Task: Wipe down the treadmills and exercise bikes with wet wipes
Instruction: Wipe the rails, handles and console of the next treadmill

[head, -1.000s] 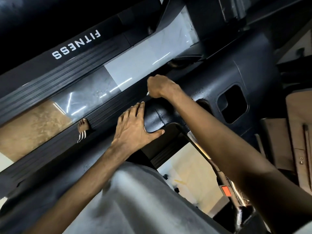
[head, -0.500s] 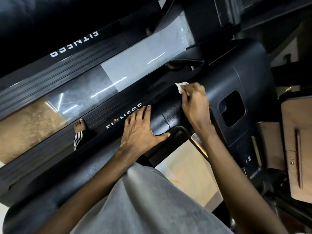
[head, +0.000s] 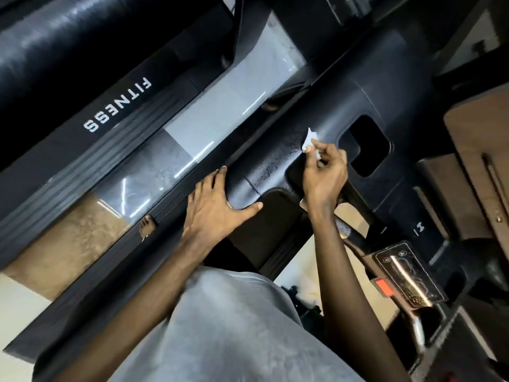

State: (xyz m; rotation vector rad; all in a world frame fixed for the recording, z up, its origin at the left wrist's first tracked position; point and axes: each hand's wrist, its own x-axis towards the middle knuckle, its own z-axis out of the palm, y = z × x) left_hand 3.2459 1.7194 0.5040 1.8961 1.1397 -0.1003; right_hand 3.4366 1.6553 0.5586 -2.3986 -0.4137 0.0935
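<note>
I look down on a black treadmill motor cover with a rounded recess. My right hand holds a small white wet wipe pinched in its curled fingers, pressed on the cover just left of the recess. A damp, streaked patch shows on the plastic beside it. My left hand rests flat with fingers spread on the cover's near edge, by the ribbed side rail.
A second treadmill with white "FITNESS" lettering runs parallel on the left, with glossy floor tiles between. A console panel with a red button sits lower right. Wooden panels stand at right. My grey shirt fills the bottom.
My right hand slid the wipe to the right across the cover, from near the rail toward the recess. My left hand stayed planted on the edge.
</note>
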